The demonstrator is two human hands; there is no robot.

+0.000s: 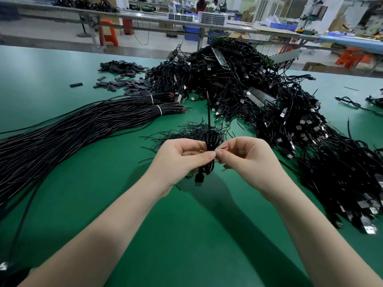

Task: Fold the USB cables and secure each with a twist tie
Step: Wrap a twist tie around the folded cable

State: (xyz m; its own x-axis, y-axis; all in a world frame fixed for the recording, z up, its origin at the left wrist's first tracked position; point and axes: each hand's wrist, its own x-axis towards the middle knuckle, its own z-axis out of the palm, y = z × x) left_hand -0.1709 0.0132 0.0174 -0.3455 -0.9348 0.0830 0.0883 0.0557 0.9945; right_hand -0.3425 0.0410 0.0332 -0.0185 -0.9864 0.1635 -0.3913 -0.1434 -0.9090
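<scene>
A folded black USB cable (211, 139) is held upright above the green table (186, 224). Its loops stick out above my fingers and its plug hangs below them. My left hand (180, 160) grips the bundle at its middle, thumb across it. My right hand (246, 156) pinches a thin black twist tie (223, 147) right beside the bundle, and the tie's end pokes out to the right. One loose cable end rises straight up from the bundle. Just behind my hands lies a small heap of loose twist ties (186, 132).
A big pile of tied USB cables (279, 112) fills the right and far side. Long bundles of straight black cables (72, 129) lie at the left. Black sleeve pieces (124, 79) are scattered at the far left. Other workbenches stand behind.
</scene>
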